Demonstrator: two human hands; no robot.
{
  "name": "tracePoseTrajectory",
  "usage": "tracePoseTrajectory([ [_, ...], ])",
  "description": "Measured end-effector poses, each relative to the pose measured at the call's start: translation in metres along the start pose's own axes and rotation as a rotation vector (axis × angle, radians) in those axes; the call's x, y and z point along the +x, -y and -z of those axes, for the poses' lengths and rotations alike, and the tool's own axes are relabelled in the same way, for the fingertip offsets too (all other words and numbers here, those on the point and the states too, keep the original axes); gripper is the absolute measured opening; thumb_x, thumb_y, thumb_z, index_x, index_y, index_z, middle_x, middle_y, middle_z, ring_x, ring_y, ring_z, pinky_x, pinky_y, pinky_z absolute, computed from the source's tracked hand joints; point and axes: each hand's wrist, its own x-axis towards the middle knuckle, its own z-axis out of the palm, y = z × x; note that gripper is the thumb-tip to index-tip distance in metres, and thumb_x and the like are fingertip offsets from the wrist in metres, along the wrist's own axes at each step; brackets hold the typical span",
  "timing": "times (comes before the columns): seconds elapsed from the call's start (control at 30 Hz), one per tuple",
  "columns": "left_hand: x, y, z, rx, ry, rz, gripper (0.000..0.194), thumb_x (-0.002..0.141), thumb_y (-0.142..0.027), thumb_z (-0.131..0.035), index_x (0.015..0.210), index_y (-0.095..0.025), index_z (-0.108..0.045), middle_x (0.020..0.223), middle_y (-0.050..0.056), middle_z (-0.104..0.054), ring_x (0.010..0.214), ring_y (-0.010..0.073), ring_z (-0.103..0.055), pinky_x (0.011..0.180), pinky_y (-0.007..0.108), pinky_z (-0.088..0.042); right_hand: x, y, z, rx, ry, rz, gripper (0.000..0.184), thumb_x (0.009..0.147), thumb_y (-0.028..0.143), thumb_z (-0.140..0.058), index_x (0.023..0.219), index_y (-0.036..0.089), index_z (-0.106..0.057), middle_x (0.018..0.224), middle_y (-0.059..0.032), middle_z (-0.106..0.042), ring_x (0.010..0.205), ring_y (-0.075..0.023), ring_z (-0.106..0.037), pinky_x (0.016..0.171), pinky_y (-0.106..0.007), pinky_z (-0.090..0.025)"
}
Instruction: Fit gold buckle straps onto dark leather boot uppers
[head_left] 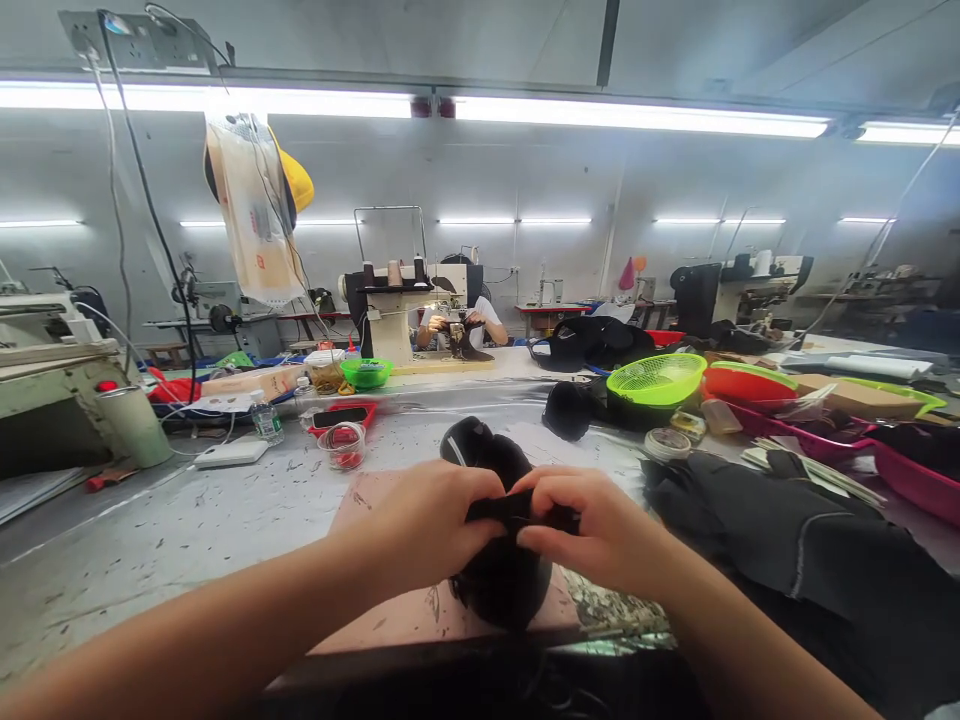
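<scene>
We've got the black bundle (510,595) on the pink board (390,615), near our side of the worktable (247,520); L hand (431,515) & R hand (600,520) each pinch its raised fold b/w thumb & fingers, tips close together. Risk, we'd guess: fold slips out b/c only fingertips grip it, or goes crooked if one hand pulls harder. Bundle could also roll, b/c its underside looks rounded, & tip toward us, as the board's near edge is close. Long axis runs approx. away from us, far end leaning a bit L, w/ a white strip (456,452) there; can't tell which end's the front.
</scene>
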Motion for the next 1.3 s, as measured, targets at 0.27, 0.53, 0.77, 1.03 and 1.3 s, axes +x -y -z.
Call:
tracePoseTrajectory([
  [0.27, -0.008, 0.017, 0.015, -0.28, -0.057, 0.028, 0.007, 0.069, -0.026, -0.059, 0.069, -0.018, -0.061, 0.065, -0.004, -0.059, 0.063, 0.0123, -0.053, 0.059, 0.021, -0.038, 0.006, -0.02, -0.015, 0.525, 0.082, -0.017, 0.018, 0.072, 0.032, -0.063, 0.083, 0.017, -0.062, 0.087, -0.0023, -0.058, 0.08, -0.0165, -0.055, 0.071, -0.029, -0.045],
  [0.53, -0.015, 0.033, 0.003, -0.488, -0.129, -0.034, 0.016, 0.067, -0.032, -0.063, 0.074, -0.018, -0.062, 0.072, 0.0, -0.063, 0.071, 0.015, -0.054, 0.067, 0.024, -0.044, 0.012, -0.022, -0.021, 0.458, -0.036, 0.041, 0.028, 0.075, 0.04, -0.061, 0.093, 0.018, -0.065, 0.117, -0.0096, -0.052, 0.113, -0.0258, -0.043, 0.099, -0.041, -0.03],
  [0.77, -0.01, 0.032, 0.005, -0.445, -0.165, 0.023, 0.017, 0.066, -0.033, -0.065, 0.074, -0.017, -0.064, 0.067, -0.001, -0.063, 0.066, 0.0144, -0.054, 0.062, 0.024, -0.044, 0.009, -0.017, -0.036, 0.201, -0.28, 0.011, 0.016, 0.076, 0.032, -0.059, 0.075, 0.018, -0.065, 0.107, -0.0101, -0.053, 0.105, -0.0255, -0.047, 0.089, -0.039, -0.041],
  [1.03, -0.014, 0.038, 0.0, -0.433, -0.145, 0.016, 0.018, 0.065, -0.035, -0.066, 0.074, -0.019, -0.067, 0.068, 0.001, -0.065, 0.068, 0.0159, -0.056, 0.063, 0.025, -0.045, -0.004, -0.013, -0.039, 0.478, 0.065, -0.065, 0.019, 0.076, 0.033, -0.058, 0.089, 0.021, -0.065, 0.086, -0.0012, -0.062, 0.082, -0.0186, -0.056, 0.076, -0.03, -0.046],
  [1.3, -0.015, 0.041, -0.011, -0.489, -0.206, -0.009, 0.022, 0.064, -0.034, -0.067, 0.079, -0.019, -0.064, 0.071, 0.001, -0.063, 0.069, 0.0156, -0.054, 0.064, 0.025, -0.044, -0.005, -0.014, -0.025, 0.57, 0.129, -0.09, 0.03, 0.08, 0.041, -0.053, 0.097, 0.019, -0.065, 0.097, -0.0039, -0.06, 0.093, -0.0222, -0.054, 0.085, -0.035, -0.042],
])
